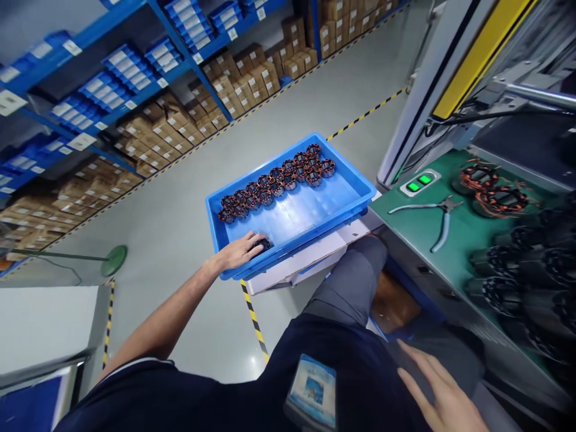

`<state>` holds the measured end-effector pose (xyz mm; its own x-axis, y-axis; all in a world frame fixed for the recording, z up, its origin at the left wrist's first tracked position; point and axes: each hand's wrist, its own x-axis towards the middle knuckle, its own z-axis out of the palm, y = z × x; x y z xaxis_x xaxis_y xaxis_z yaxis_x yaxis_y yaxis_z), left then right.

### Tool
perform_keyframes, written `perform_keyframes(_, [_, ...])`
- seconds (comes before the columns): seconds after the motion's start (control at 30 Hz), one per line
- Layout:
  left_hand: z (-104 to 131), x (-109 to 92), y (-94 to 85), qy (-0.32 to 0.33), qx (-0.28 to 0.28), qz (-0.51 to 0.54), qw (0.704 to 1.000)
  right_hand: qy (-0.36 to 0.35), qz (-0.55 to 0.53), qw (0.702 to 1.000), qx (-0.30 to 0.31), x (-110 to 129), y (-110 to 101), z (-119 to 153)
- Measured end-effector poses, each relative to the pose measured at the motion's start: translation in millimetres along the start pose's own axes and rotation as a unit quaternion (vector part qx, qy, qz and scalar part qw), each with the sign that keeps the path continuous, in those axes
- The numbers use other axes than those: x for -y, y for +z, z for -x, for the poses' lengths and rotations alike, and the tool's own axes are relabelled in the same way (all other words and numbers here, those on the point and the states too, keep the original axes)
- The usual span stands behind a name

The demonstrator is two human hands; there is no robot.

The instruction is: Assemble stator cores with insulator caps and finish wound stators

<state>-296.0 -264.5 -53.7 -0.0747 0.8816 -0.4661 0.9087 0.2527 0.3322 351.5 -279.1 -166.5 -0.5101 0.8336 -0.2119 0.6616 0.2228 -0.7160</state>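
Observation:
My left hand reaches into the near left corner of a blue plastic tray, its fingers closed over a dark motor stator that they partly hide. Along the tray's far side stand several copper-wound stators in close rows. At the lower right, my right hand is over my thigh. Its fingers are stretched out, with nothing in them.
On the green worktop at right lie cutting pliers, a switch box with green buttons, copper-wound stators and several dark stators. A machine frame rises behind. Blue shelving with boxes lines the back.

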Motion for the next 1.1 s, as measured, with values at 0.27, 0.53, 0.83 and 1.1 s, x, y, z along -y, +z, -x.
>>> perform_keyframes(0.27, [36, 33, 0.4, -0.041, -0.025, 0.030, 0.998, -0.089, 0.039, 0.994, 0.041, 51, -19, -32])
perform_keyframes(0.53, [20, 21, 1.5, 0.027, -0.057, 0.091, 0.994, -0.064, 0.216, 0.973, -0.047, 149, -115, -146])
perform_keyframes(0.83, [14, 36, 2.5, -0.005, -0.030, 0.091, 0.995, 0.179, 0.323, 0.916, -0.154, 152, -147, -273])
perform_keyframes(1.1, [21, 40, -11.4, -0.066, -0.039, 0.122, 0.990, 0.133, 0.263, 0.931, -0.215, 142, -137, -240])
